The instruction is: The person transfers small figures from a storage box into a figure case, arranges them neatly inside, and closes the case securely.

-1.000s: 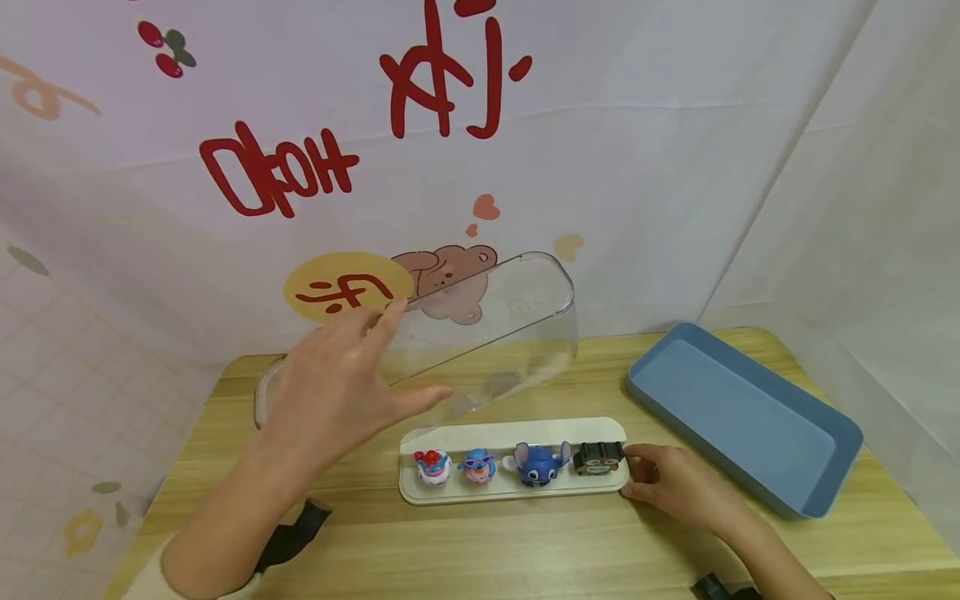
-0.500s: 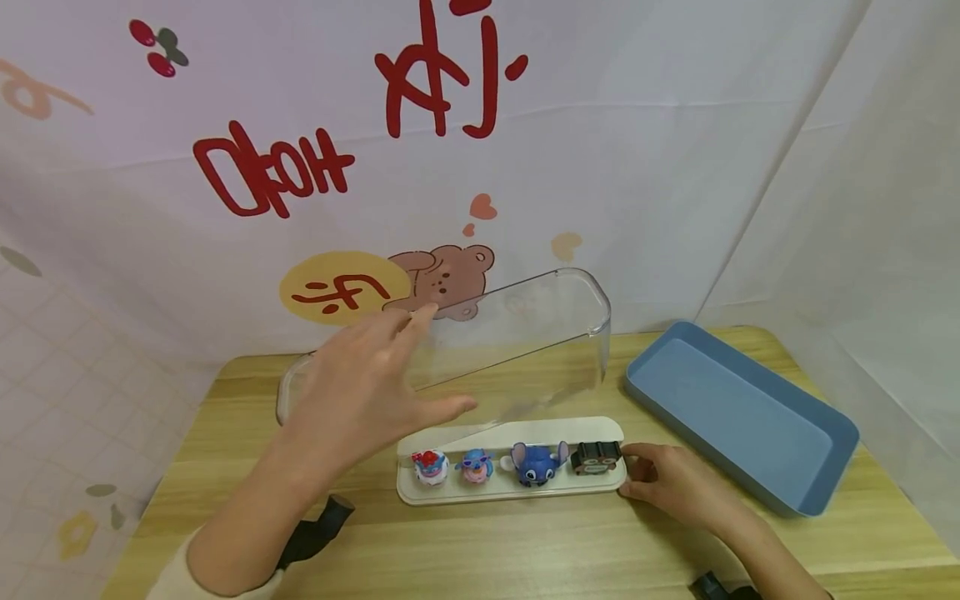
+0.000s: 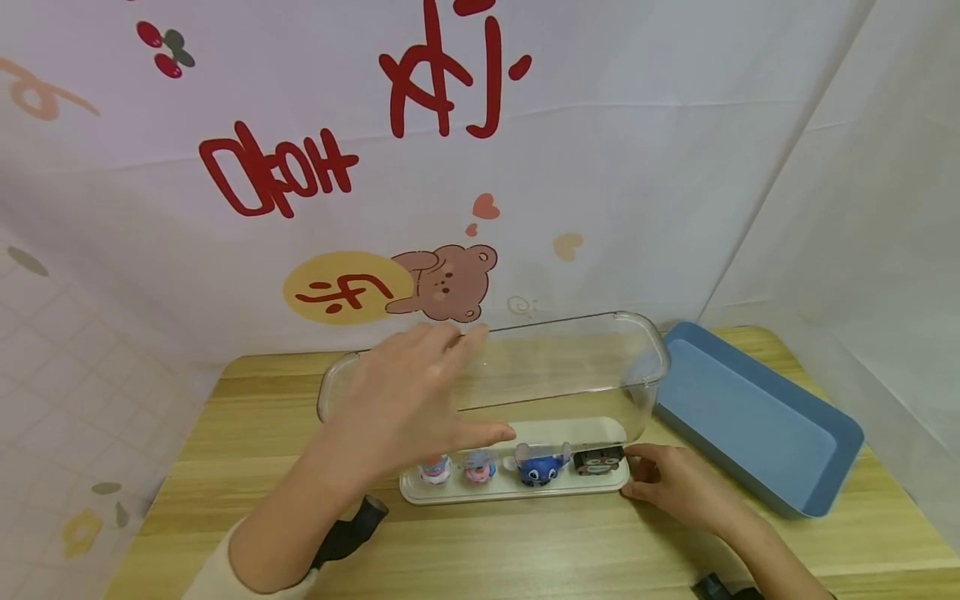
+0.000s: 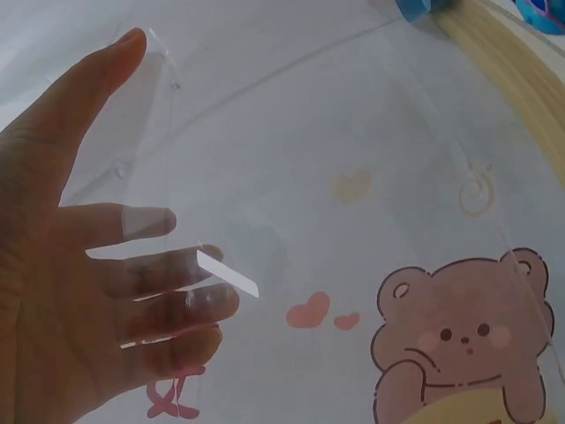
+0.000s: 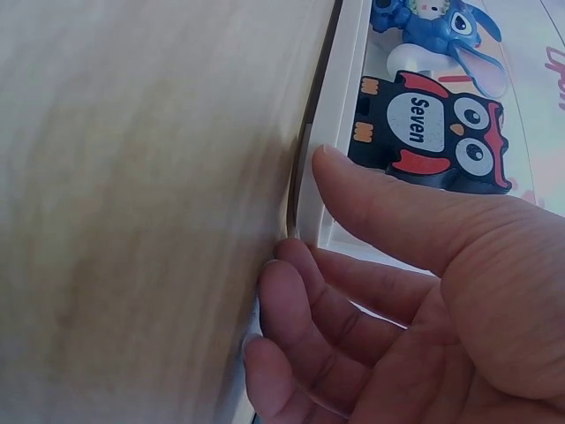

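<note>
My left hand grips a long clear plastic cover across its width, thumb on the near side. In the left wrist view the fingers show through the clear plastic. The cover hangs just over and behind a long white base. On that base stand small figures in a row: a white-and-red one, a blue-and-pink one, a blue big-eared one and a black owl marked "Seven". My right hand pinches the base's right end between thumb and fingers.
A blue rectangular tray stands at the right, partly behind the cover's right end. Below everything is a wooden table. A white printed cloth hangs along the table's back edge.
My left hand has carried the clear cover to the right and down, levelling it; it now overlaps the figures' tops in the head view. The right hand has stayed at the base.
</note>
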A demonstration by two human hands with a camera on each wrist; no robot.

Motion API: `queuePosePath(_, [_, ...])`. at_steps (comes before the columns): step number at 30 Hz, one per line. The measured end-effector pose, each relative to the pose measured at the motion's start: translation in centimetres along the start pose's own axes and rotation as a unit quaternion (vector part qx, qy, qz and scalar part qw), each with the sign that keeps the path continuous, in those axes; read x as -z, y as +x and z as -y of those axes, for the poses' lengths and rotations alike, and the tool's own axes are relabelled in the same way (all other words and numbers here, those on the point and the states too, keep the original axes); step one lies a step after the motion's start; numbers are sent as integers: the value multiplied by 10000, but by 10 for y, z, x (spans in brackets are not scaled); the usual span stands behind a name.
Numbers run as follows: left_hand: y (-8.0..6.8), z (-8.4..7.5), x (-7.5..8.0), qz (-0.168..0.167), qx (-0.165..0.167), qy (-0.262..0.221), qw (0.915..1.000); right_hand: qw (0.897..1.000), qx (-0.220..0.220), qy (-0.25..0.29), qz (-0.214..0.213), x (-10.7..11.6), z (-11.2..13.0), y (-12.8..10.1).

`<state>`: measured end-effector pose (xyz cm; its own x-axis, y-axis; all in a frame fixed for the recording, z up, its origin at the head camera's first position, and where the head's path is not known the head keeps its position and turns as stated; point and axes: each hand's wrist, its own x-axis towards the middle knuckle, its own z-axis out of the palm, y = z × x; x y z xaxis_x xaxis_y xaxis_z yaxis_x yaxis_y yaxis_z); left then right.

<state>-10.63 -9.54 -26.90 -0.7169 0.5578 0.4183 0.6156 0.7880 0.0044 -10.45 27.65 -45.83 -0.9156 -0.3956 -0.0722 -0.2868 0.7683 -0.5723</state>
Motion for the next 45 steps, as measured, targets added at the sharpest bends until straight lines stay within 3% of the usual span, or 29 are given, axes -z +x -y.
queuePosePath(7, [4, -9, -8, 173, -362, 49, 9992, 9997, -35, 227, 53, 1, -1, -1])
queuePosePath(16, [7, -15, -16, 287, -471, 87, 9984, 9976, 610, 206, -250, 0, -2, 1])
queuePosePath(23, [7, -16, -22, 213, -501, 173, 9984, 9990, 361, 211, -149, 1, 0, 0])
queuePosePath(30, [7, -17, -26, 373, -407, 157, 9984, 9993, 272, 238, -62, 2, 1, -2])
queuePosePath(45, [4, -17, -43, 319, -493, 107, 9982, 9989, 358, 298, -56, 1, 0, -2])
